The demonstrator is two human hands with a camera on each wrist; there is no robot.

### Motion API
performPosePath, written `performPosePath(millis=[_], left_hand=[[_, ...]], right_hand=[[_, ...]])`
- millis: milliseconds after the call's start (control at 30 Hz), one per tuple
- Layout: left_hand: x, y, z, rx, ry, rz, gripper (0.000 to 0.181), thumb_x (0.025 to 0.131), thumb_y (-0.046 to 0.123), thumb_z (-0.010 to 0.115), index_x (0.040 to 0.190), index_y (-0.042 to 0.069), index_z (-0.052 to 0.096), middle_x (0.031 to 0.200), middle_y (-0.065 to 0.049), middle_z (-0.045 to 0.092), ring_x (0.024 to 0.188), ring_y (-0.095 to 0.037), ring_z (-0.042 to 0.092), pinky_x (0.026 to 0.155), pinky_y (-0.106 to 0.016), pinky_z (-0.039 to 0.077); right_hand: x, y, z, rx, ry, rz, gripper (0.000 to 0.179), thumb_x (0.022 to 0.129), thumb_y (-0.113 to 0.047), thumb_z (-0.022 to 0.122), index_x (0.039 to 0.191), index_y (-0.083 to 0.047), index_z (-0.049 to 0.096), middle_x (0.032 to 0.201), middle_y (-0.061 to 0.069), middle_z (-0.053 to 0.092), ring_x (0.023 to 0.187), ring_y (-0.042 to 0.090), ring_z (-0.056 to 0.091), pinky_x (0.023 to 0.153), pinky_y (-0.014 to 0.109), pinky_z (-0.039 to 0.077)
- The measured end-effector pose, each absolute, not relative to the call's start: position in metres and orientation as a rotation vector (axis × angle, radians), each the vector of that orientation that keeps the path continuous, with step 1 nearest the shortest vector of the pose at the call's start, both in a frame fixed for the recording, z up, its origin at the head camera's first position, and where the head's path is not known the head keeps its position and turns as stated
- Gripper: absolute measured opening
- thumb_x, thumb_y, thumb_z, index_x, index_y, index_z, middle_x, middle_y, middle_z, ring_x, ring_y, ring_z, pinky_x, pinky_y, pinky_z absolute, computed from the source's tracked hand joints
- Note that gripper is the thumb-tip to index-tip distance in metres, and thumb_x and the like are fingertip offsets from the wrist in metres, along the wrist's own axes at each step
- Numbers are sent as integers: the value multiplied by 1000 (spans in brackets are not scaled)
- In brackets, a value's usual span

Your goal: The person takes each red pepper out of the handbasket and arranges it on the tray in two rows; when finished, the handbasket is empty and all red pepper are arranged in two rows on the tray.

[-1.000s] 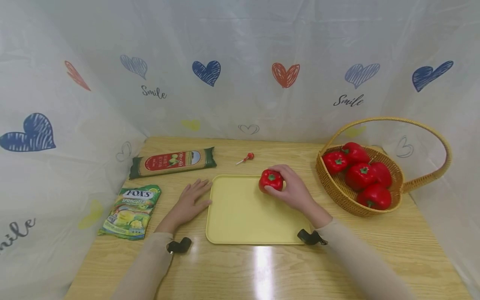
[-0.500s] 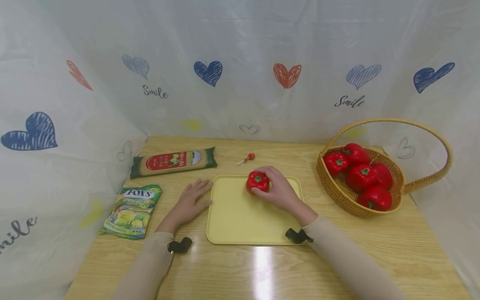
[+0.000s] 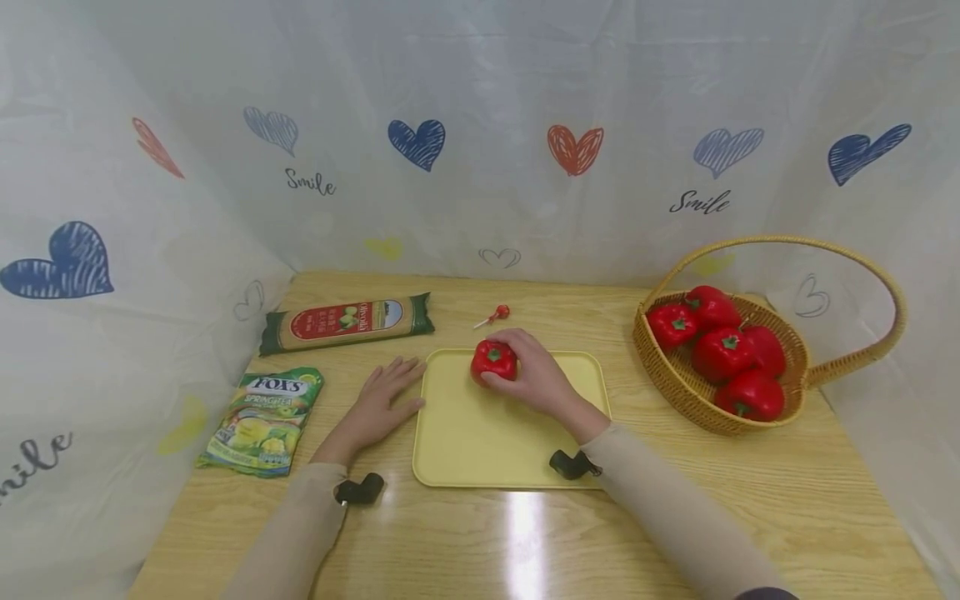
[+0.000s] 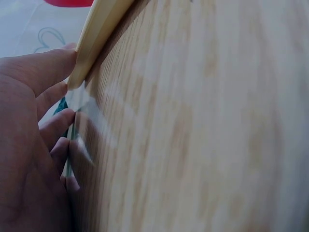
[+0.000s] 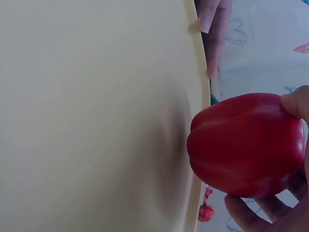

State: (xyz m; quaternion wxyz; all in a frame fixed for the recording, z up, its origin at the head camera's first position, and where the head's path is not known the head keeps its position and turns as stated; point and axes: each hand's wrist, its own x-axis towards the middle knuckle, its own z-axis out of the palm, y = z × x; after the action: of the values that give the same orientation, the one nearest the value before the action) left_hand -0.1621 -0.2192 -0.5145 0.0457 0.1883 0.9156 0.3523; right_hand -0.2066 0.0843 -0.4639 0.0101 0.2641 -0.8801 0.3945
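Observation:
My right hand (image 3: 542,379) grips a red bell pepper (image 3: 493,362) by its sides, green stem upward, over the far part of the yellow tray (image 3: 480,442). In the right wrist view the pepper (image 5: 246,145) hangs close above the tray, with a shadow on the tray under it. My left hand (image 3: 381,406) lies flat on the table with spread fingers, its thumb and fingertips right at the tray's left edge. In the left wrist view the thumb (image 4: 53,67) meets the tray's rim (image 4: 99,38).
A wicker basket (image 3: 675,396) with several red bell peppers stands at the right. Behind the tray lies a red lollipop (image 3: 501,312). To the left are a long olivoilà packet (image 3: 345,325) and a green FOX'S candy bag (image 3: 262,423). A patterned curtain (image 3: 480,200) encloses the table.
My right hand has carried the pepper leftward across the tray, from its right part toward the middle. The left hand has stayed in place.

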Motion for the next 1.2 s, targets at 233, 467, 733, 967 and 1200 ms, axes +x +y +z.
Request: performPosePath(millis=[233,467,733,967,1200], left_hand=[[-162,-219,-514,572,2803,1073,63,102,35,61,157,11,40,163,-15,33,155,-36,15,125,-55,-2],[-162,-218,-514,583,2810,1090,63,102,35,61,156,9,42,162,-17,34,154,-40,17,124,-58,0],[-163,-219,-513,559,2792,1070,63,102,35,62,157,12,41,164,-13,33,155,-35,15,125,-54,-3],[-163,-218,-511,563,2791,1078,63,102,35,62,157,12,41,163,-13,33,155,-34,16,125,-54,-2],[-162,-218,-513,561,2789,1094,62,102,33,62,156,10,42,163,-13,34,155,-35,16,125,-54,-2]], right_hand=[[-211,72,-465,848,-2729,1242,53,89,-29,80,134,-10,60,134,8,60,122,26,58,103,44,53],[-214,61,-466,870,-2741,1221,55,89,-31,79,136,-10,59,136,10,59,125,27,56,104,44,52],[-217,50,-466,877,-2753,1231,53,90,-30,79,135,-11,59,133,8,60,124,25,57,102,43,53],[-219,41,-469,888,-2768,1255,54,91,-31,78,137,-12,58,137,6,58,126,23,56,104,40,52],[-220,34,-471,886,-2771,1280,54,91,-31,78,138,-12,58,137,6,58,126,23,56,105,39,51]])
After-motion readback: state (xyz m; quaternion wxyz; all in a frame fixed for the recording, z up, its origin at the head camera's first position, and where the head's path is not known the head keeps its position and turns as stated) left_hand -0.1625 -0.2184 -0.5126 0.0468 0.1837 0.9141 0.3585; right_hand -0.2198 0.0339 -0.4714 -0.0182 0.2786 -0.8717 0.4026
